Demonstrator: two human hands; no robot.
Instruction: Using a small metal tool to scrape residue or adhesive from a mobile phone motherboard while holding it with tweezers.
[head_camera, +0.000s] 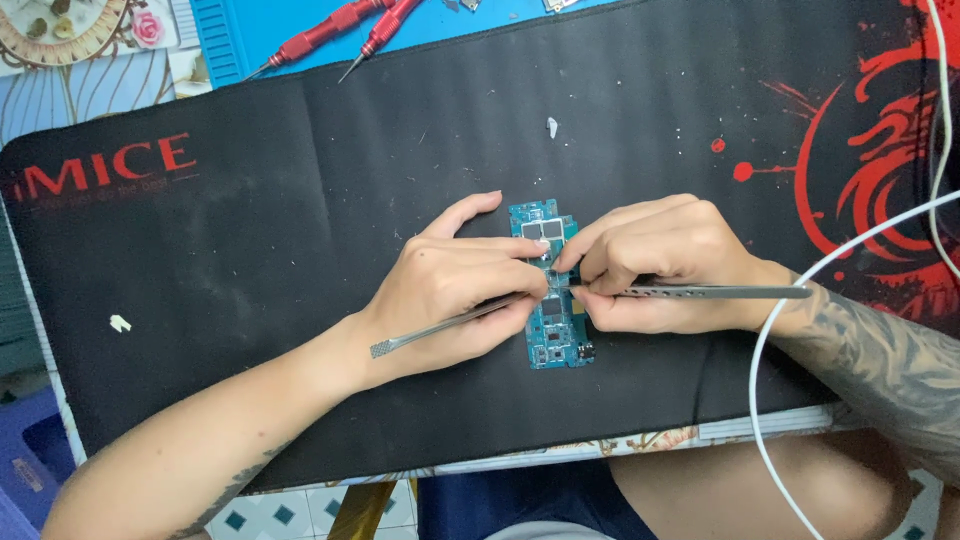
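Observation:
A small blue circuit board (553, 330) lies upright in the middle of a black desk mat (300, 200). My left hand (450, 290) rests on the mat at the board's left edge and grips a thin metal pry tool (430, 330), its tip at the board's middle. My right hand (660, 265) comes from the right and pinches metal tweezers (710, 292), whose tips meet the board near the same spot. My fingers hide the board's centre.
Two red-handled screwdrivers (330, 30) lie on a blue mat (260, 25) at the top. A white cable (800, 290) loops in at the right. Small white scraps (120, 323) sit on the black mat. The table's front edge runs below my forearms.

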